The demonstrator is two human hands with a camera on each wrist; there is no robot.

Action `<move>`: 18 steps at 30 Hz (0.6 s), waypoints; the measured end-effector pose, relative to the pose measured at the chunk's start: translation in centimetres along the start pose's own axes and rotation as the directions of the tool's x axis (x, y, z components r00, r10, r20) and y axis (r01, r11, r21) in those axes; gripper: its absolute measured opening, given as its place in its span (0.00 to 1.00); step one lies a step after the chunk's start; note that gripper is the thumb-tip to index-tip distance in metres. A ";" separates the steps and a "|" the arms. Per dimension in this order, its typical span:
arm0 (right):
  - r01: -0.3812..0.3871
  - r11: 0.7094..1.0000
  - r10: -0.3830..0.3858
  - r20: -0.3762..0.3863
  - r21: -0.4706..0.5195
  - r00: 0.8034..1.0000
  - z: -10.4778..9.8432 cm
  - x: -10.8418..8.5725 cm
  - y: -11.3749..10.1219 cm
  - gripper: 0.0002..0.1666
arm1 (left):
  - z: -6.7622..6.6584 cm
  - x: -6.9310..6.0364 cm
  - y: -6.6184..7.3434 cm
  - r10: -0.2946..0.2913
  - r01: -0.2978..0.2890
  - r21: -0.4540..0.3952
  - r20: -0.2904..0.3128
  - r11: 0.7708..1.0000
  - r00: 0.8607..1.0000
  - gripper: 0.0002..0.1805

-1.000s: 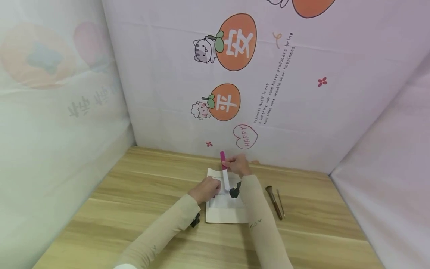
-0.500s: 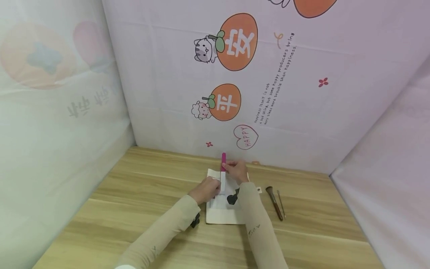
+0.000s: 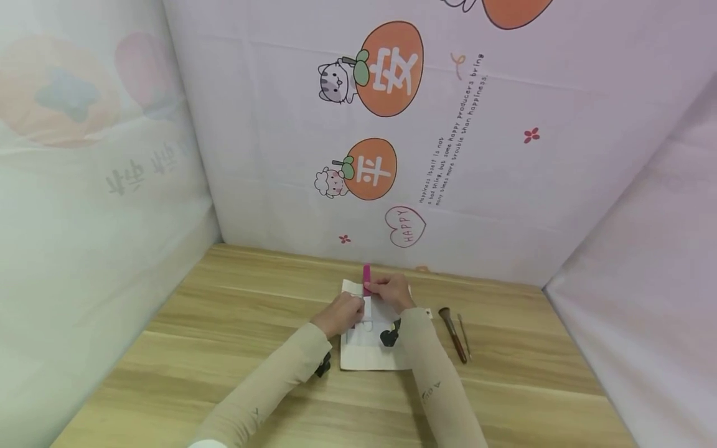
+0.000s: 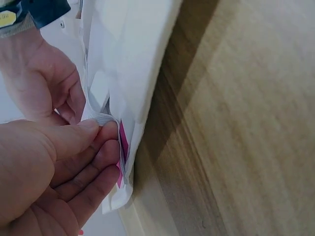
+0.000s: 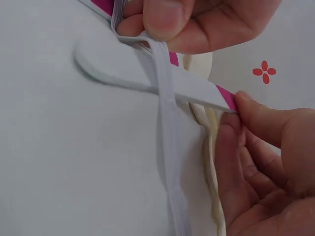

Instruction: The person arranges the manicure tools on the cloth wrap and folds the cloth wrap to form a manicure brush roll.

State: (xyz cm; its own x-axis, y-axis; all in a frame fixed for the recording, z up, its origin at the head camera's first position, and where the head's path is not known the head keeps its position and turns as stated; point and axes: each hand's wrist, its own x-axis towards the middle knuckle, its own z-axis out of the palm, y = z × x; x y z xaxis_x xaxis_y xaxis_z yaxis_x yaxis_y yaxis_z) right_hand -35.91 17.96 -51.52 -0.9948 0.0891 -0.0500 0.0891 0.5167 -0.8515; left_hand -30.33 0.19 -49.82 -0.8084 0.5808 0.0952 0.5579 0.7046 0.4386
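My right hand [image 3: 394, 291] pinches the pink end of a flat pink-and-white nail file [image 5: 118, 64]. In the right wrist view, the file's rounded white end passes beneath a white elastic band [image 5: 170, 142]. Between thumb and fingers, my left hand [image 4: 54, 172] holds this band raised off a white cloth case [image 3: 364, 359]. The case lies spread on the table under both hands. Pink patches [image 4: 123, 140] show behind the band by my left fingertips; what they belong to is partly hidden.
To the right of the case lie a makeup brush [image 3: 452, 334] with a brown handle and a thin metal stick [image 3: 464, 336]. A small white piece [image 3: 428, 313] shows beside my right sleeve. White printed cloth [image 3: 280, 155] walls in the wooden table [image 3: 224, 336].
My right hand has come nearer, drawing the nail file toward me so its white end slides under the band. My left hand keeps its place on the band.
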 end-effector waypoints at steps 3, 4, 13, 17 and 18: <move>-0.011 1.000 0.011 0.064 -0.012 0.998 -0.7 -0.7 0.0 0.11 | -0.2 -0.1 0.1 -0.005 0.005 -0.018 0.001 1.000 1.000 0.08; -0.017 1.000 0.019 0.083 -0.024 0.996 -0.8 -0.8 0.0 0.11 | -0.2 -0.1 0.0 -0.009 0.009 -0.026 0.006 1.000 1.000 0.08; -0.050 0.996 0.064 0.213 -0.067 0.975 -1.8 -1.6 0.0 0.06 | -0.1 0.0 0.0 -0.047 0.050 -0.070 0.038 0.996 0.998 0.09; -0.072 0.993 0.095 0.266 -0.094 0.959 -2.1 -1.9 -0.2 0.06 | -0.2 -0.1 0.0 -0.035 0.037 -0.082 0.033 0.996 0.999 0.08; -0.076 0.993 0.100 0.279 -0.096 0.955 -2.1 -2.0 -0.2 0.06 | -0.2 -0.1 -0.1 -0.032 0.034 -0.078 0.032 0.996 0.999 0.08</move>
State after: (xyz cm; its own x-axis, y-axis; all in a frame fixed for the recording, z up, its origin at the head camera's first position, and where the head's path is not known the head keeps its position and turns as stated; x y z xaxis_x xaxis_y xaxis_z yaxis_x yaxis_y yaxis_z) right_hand -33.84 19.44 -50.12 -0.9552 -0.1008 -0.2784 0.1687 0.5875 -0.7914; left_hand -30.34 0.01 -49.65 -0.8192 0.5711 0.0522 0.5136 0.6900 0.5099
